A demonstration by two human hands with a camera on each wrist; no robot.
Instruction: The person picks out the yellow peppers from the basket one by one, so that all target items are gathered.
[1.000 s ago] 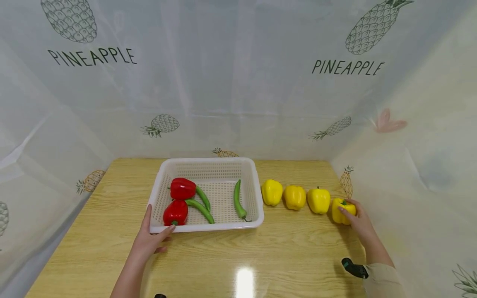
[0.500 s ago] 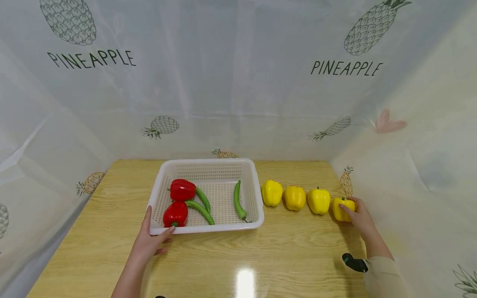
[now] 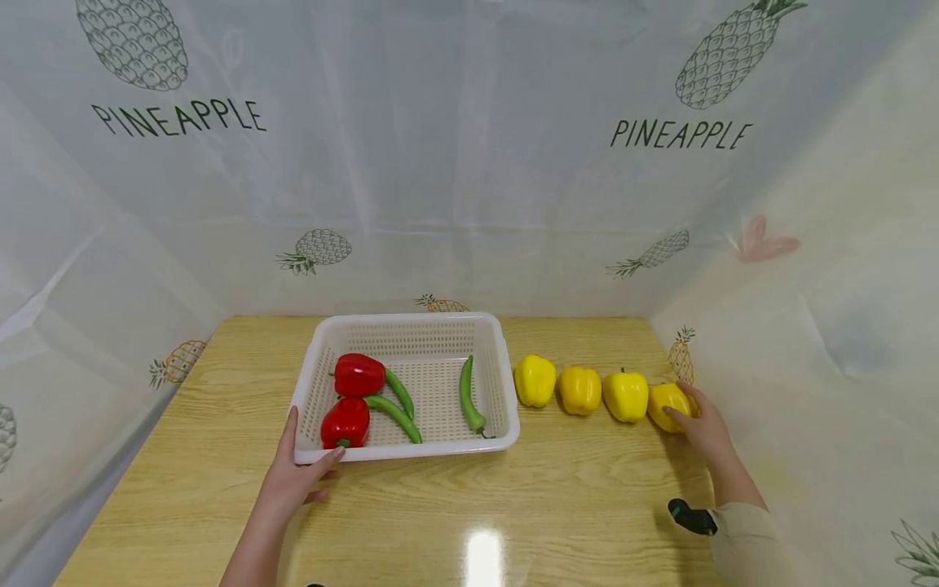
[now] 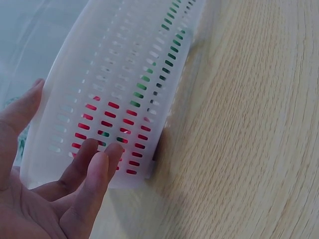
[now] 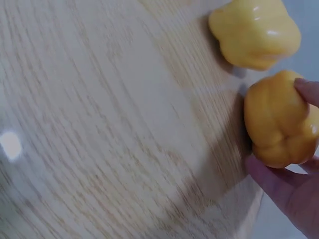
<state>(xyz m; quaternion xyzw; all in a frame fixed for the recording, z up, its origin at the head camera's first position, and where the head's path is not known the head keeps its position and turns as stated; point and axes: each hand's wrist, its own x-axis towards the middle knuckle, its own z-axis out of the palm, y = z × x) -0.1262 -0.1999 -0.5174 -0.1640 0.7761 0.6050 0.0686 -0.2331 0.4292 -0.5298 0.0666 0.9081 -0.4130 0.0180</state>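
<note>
My left hand (image 3: 292,474) holds the near left corner of a white plastic basket (image 3: 411,453), thumb along the front rim and index finger at the side. In the left wrist view, other fingers (image 4: 94,164) bend loosely in front of its slotted wall. Two red bell peppers (image 3: 359,375) and several long green chili peppers (image 3: 469,399) lie inside. On the right, my right hand (image 3: 707,428) grips a yellow bell pepper (image 3: 663,405), which lies tilted at the end of a row of yellow bell peppers (image 3: 625,397). The right wrist view shows thumb and fingers on opposite sides of this pepper (image 5: 276,117).
The wooden table (image 3: 440,522) extends in front of the basket and the row. A pineapple-print plastic sheet (image 3: 469,163) stands behind and at both sides. The right forearm is close to the sheet's right side.
The right hand has turned the end yellow bell pepper, its stem swinging out of view, and moved it slightly left toward its neighbour. The left hand and basket have stayed put.
</note>
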